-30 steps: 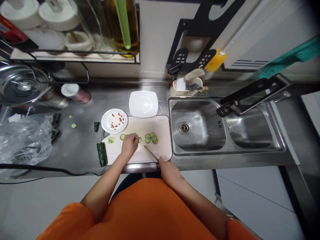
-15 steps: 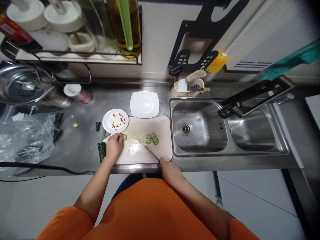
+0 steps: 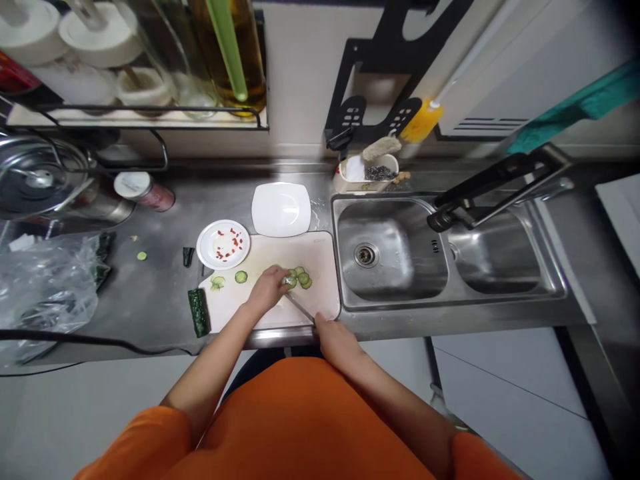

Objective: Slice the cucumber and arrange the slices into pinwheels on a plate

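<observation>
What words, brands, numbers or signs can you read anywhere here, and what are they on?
No text is readable.
Cutting board: a faint mark near its far right corner, too small to read.
Knife: no lettering I can make out.
White-lidded jar: markings too blurred to read.
Red item at upper left: cut off and blurred.
Sponge holder: small front marking, illegible.

On the right of a steel counter [image 3: 155, 293], a double-basin sink [image 3: 405, 270] sits under a black-and-silver faucet [image 3: 487, 190]. Behind the sink's far left corner is a caddy [image 3: 364, 187] holding a dark scourer [image 3: 379, 173]; a black rack [image 3: 385, 57] and a yellow-headed brush [image 3: 423, 122] are farther back. At far left, a wire-railed shelf [image 3: 150, 115] carries white-lidded jars [image 3: 103, 40] and an amber bottle [image 3: 254, 70]. Below stand a lidded metal pot [image 3: 107, 203] and a white-topped canister [image 3: 159, 195]. A black cable [image 3: 125, 344] crosses the near left edge.
</observation>
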`<state>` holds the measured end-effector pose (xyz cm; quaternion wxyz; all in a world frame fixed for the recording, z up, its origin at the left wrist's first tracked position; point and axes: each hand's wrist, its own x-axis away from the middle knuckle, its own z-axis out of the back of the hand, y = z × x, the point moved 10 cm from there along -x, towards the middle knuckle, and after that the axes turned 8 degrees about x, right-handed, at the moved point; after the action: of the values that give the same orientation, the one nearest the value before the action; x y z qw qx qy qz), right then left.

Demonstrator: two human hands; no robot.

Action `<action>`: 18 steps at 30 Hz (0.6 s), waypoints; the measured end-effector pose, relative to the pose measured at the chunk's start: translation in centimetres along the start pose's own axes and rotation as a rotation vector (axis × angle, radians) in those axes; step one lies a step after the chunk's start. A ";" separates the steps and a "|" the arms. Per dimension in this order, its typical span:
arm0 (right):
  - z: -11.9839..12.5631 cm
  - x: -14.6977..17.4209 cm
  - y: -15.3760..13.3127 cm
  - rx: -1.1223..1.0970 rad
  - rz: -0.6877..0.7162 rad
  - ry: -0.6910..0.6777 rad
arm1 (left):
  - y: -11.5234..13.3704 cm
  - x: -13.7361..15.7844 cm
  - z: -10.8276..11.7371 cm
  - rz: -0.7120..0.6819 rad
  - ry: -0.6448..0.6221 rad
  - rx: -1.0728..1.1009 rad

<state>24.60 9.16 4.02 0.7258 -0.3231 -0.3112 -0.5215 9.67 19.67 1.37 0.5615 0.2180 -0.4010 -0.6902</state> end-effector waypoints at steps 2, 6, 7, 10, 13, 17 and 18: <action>0.0 0.0 0.0 0.005 0.004 0.016 | -0.1 -0.3 -0.5 -0.010 -0.005 -0.019; 0.0 0.0 -0.1 0.013 0.008 0.020 | -0.4 -0.3 -0.5 0.017 0.005 -0.019; -0.1 0.0 -0.1 0.014 0.008 0.017 | -0.3 -0.3 -0.4 0.025 0.010 -0.017; 0.0 0.1 0.0 0.010 0.004 0.014 | -0.1 -0.1 0.1 0.053 0.021 -0.008; 0.0 0.1 0.2 0.000 -0.001 0.009 | -0.9 0.6 1.0 0.150 0.048 0.053; 0.0 0.0 0.2 0.008 0.015 -0.008 | -2.8 1.7 3.3 0.291 0.154 0.085; 0.0 -0.1 0.2 0.011 0.020 -0.012 | -3.1 1.9 3.8 0.311 0.177 0.070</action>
<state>24.73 9.24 3.97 0.7311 -0.3252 -0.3152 -0.5103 4.41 19.16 1.36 0.6866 0.2325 -0.4027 -0.5589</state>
